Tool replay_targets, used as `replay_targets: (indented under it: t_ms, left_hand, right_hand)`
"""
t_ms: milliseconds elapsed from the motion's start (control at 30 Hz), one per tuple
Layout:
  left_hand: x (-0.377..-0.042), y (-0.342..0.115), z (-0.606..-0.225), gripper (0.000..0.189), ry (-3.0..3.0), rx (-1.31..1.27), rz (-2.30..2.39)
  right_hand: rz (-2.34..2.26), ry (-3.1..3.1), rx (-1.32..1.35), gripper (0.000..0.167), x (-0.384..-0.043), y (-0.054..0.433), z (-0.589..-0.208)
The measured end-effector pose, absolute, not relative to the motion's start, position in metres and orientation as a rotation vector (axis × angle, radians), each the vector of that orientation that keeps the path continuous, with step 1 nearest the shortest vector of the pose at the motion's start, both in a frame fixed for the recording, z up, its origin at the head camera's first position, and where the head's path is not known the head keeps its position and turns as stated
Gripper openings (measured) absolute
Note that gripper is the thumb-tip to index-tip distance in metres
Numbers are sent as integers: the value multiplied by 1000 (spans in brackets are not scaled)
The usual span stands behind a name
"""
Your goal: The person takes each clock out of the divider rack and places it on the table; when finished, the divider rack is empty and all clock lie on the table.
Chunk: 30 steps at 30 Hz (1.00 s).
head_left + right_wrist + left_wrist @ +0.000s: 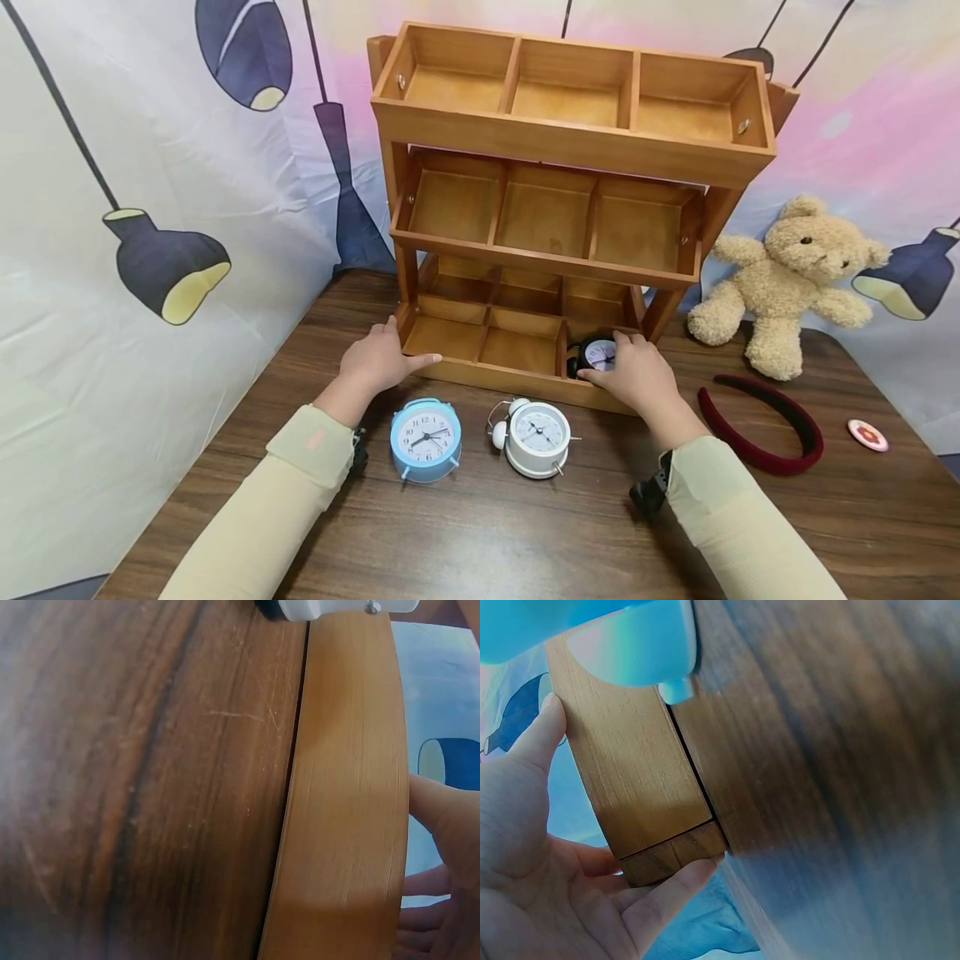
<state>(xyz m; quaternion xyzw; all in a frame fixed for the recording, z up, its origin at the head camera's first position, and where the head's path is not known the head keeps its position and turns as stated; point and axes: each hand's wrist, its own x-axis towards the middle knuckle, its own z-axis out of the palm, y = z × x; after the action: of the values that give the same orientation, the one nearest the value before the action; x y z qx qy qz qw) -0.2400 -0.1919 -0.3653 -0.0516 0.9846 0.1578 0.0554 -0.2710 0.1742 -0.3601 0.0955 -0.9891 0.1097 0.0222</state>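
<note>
My right hand (641, 375) reaches into the bottom tier's right front compartment and holds a small black alarm clock (600, 353), thumb at its lower edge and fingers at its right. The right wrist view hides this clock behind the front board. At the other end, my left hand (372, 360) rests on the left front corner of the wooden shelf (517, 385). Its thumb lies over the front rim and its fingers touch the end. On the table in front stand a light blue alarm clock (426, 440) and a white twin-bell alarm clock (537, 438).
Two more divided tiers of the shelf (573, 133) rise above my hands. To the right, a teddy bear (787, 283) sits by the backdrop. A dark red headband (765, 429) and a small oval flower-patterned item (867, 435) lie on the brown table (480, 550).
</note>
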Motion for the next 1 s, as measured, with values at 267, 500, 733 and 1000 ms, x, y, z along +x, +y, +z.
replay_targets:
  t_ms: [267, 500, 733, 1000]
  left_hand:
    - [-239, -191, -364, 118, 2983, -158, 487]
    - [-239, -192, -365, 117, 2992, -159, 487]
    - [-240, -191, -365, 117, 2997, -159, 488]
    - [-239, -192, -365, 118, 2990, -153, 481]
  right_hand:
    - [269, -3103, 264, 90, -276, 172, -358]
    - [306, -3132, 229, 89, -276, 172, -358]
    - [343, -3081, 225, 87, -274, 173, -355]
    - [368, -2998, 188, 92, -269, 177, -340]
